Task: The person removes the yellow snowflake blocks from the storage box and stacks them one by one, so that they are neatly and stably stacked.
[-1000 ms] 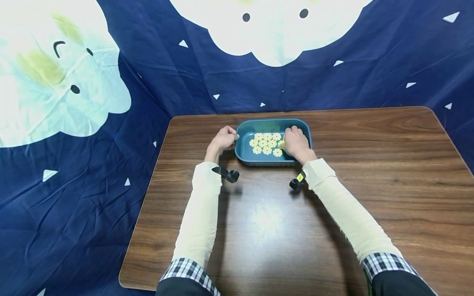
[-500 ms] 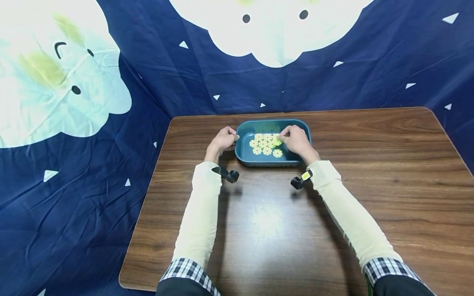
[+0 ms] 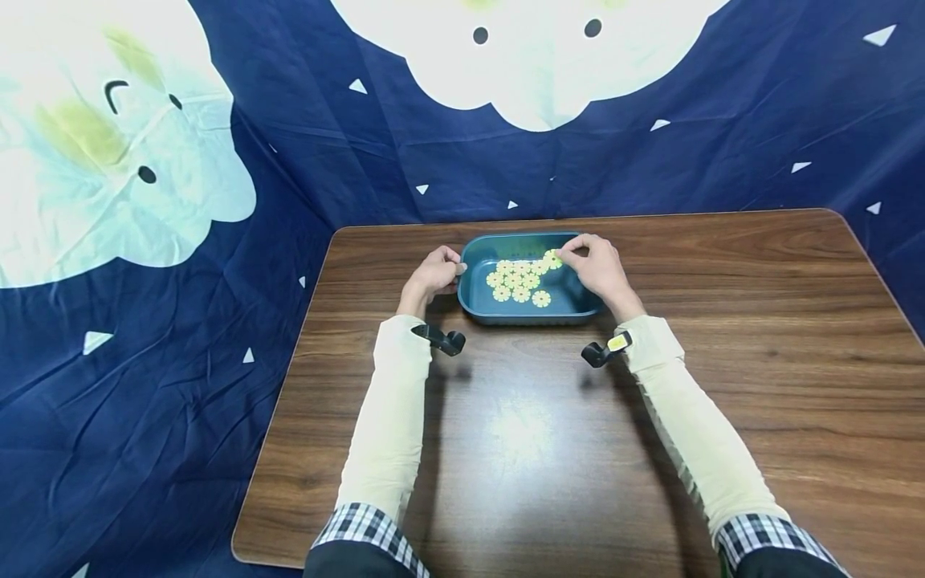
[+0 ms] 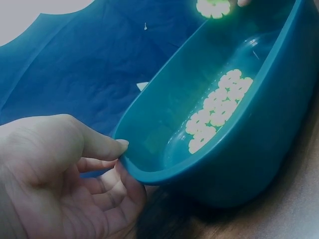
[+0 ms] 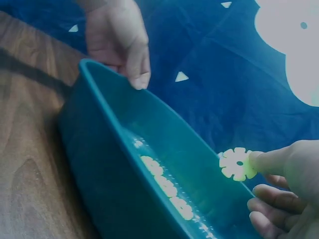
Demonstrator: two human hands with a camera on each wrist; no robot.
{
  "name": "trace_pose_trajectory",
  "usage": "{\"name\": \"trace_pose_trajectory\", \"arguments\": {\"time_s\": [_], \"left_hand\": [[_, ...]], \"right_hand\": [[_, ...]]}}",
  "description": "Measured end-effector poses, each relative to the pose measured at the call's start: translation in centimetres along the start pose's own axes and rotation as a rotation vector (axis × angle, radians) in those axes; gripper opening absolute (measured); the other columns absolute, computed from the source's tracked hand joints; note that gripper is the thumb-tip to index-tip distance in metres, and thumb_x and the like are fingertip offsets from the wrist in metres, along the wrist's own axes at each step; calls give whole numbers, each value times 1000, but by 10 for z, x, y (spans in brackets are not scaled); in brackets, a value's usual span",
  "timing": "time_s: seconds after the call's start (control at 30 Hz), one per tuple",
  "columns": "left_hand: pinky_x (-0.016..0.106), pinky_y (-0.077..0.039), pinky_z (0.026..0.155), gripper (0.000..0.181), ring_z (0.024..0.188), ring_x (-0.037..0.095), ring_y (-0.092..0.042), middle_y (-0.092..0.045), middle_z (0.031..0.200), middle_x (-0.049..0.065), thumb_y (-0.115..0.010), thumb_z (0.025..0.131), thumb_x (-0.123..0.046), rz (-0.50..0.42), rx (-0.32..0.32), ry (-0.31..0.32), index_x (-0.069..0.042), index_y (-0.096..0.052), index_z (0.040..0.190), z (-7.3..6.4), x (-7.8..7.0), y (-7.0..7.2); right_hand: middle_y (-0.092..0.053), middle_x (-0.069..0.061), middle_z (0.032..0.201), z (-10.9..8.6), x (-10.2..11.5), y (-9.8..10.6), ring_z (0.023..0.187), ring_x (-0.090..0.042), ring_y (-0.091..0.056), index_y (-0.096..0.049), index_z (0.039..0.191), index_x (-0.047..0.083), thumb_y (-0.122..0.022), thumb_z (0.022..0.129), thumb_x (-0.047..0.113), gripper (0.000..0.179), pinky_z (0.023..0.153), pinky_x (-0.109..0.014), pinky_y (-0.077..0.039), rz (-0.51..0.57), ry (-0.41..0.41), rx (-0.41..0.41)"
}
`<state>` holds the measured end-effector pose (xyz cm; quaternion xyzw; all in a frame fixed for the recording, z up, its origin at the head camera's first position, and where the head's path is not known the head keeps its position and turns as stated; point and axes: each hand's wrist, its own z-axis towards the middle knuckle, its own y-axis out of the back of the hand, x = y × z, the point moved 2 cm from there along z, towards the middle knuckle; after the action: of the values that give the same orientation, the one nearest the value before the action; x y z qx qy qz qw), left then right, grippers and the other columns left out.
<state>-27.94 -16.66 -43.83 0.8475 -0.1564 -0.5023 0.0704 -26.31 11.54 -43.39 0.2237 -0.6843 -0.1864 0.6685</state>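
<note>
1. Right hand (image 3: 598,265): fingertips pinch one yellow flower piece (image 5: 234,164) by its edge, raised over the bin (image 4: 244,167).
2. Left hand (image 3: 433,274): grips the bin's near end rim, thumb inside.
3. Other flower pieces (image 3: 513,277) lie inside, apparently flat.

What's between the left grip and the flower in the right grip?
In the head view, the left end of the blue bin and the cluster of yellow flowers on its floor lie between the left grip and the held flower.
</note>
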Motion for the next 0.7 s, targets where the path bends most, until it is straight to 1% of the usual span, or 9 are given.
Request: {"name": "trace_pose_trajectory", "arguments": {"time_s": [0.13,0.33,0.4,0.57,0.7], "left_hand": [[28,-46,67,13,73,16,-44,-40,88,5,-51,97,-8,-2,9,-2,-11,-39,94,2,0,0],[31,-46,71,13,75,18,-45,-40,89,5,-51,98,-8,-4,13,2,-11,-39,94,3,1,0],[32,-47,73,13,75,18,-45,-41,89,6,-51,98,-8,-2,10,-4,-12,-39,94,2,1,0],[33,-47,76,12,76,18,-45,-41,90,6,-51,98,-9,4,13,-3,-11,-39,95,1,1,0],[33,-47,75,12,77,18,-45,-41,91,6,-51,98,-9,7,11,1,-11,-39,96,1,1,0]], "right_hand": [[-62,-10,112,-1,-4,8,95,-24,-53,-65,106,9,-65,90,38,33,80,-36,-41,45,-24,-34],[-61,-11,118,-4,-8,20,103,-22,-53,-64,107,7,-65,90,39,37,87,-35,-42,94,-48,-73],[-61,-10,118,-5,-10,24,102,-19,-53,-63,108,7,-64,91,39,36,85,-32,-42,111,-62,-84],[-60,-5,108,-7,-17,34,90,-12,-51,-63,106,6,-65,90,39,36,75,-24,-41,157,-86,-132],[-60,3,99,-8,-25,42,85,-6,-51,-64,102,5,-67,89,36,34,73,-20,-41,191,-83,-175]]}}
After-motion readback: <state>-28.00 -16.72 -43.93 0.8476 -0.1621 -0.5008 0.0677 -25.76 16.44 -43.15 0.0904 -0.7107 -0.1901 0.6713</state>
